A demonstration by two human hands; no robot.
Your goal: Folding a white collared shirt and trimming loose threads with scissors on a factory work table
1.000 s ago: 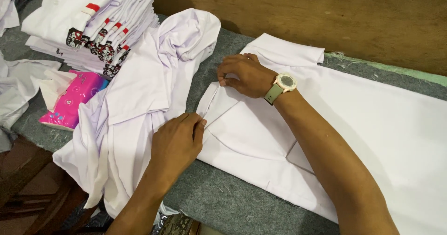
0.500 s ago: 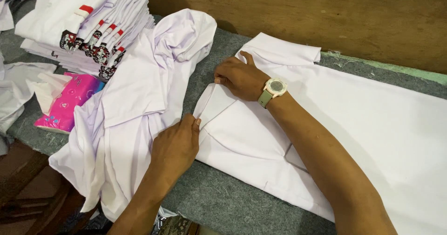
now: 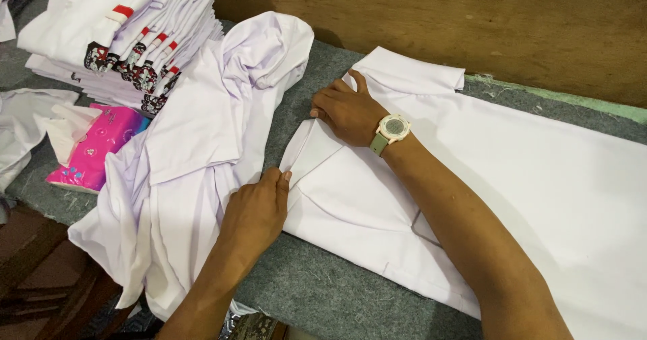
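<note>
A white shirt lies flat on the grey felt table, its collar toward the left. My right hand, with a pale green watch on the wrist, presses down on the shirt by the collar. My left hand pinches the shirt's folded sleeve edge at the near left corner. Both hands touch the same shirt.
A heap of loose white shirts lies left of the hands. A stack of folded shirts with red and black badges sits at the back left. A pink tissue pack lies beside it. A wooden board runs along the back.
My hands have stayed on the shirt; the right hand has slid slightly along the collar and the sleeve fold looks flatter. The view shifted a little.
</note>
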